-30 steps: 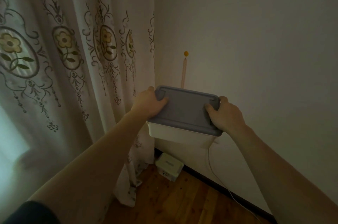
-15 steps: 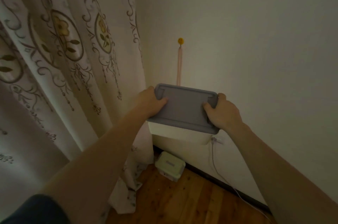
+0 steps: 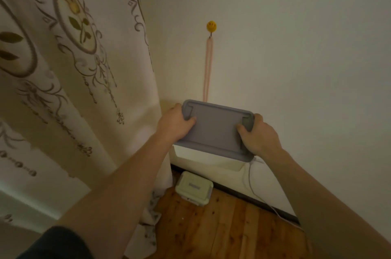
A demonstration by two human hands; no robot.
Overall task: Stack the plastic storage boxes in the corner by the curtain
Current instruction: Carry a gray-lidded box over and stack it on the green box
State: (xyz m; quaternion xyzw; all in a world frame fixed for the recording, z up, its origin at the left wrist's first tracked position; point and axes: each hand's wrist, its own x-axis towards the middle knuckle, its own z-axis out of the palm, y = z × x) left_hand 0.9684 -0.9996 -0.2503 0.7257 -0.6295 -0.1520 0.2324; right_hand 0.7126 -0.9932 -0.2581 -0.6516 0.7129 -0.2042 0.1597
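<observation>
I carry a white plastic storage box with a grey lid (image 3: pixel 215 129) in the air in front of the wall. My left hand (image 3: pixel 174 124) grips its left end, thumb over the lid. My right hand (image 3: pixel 258 135) grips its right end the same way. Below it, a smaller white box with a pale lid (image 3: pixel 193 188) sits on the wooden floor in the corner, close to the embroidered curtain (image 3: pixel 74 79).
A yellow smiley hook (image 3: pixel 211 26) on the wall holds a pink cord above the box. A white cable (image 3: pixel 260 195) runs down the wall along the dark baseboard. Wooden floor (image 3: pixel 228 229) lies open to the right of the small box.
The view has moved closer to the corner and tilted down; the curtain has shifted left in view. Both hands keep the same grip on the grey-lidded box.
</observation>
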